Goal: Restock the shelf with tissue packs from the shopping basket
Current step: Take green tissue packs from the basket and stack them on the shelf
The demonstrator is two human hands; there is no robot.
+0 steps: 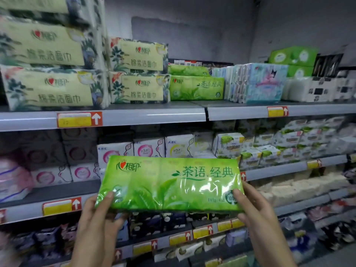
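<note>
- While I hold it before the shelves, my green tissue pack [169, 184] reads 心相印 茶语·经典.
- My left hand [96, 218] and right hand [258, 214] grip its ends.
- A matching pack [196, 87] lies on the top shelf [154, 114].

Near glossy green plastic tissue pack [169, 184]: brand 心相印 top left, 茶语.经典 at right, "100" in a round seal lower right. The matching green pack [196, 87] on the far top shelf reads the same brand and 茶语.经典. Cream floral soft packs [137, 87] to its left: 心相印, 棉柔洁面巾; white square packets [149, 149] on the middle shelf: ABC, KMS; red-and-yellow shelf-edge tags [79, 119]: white up-arrow, print unreadable.
</note>
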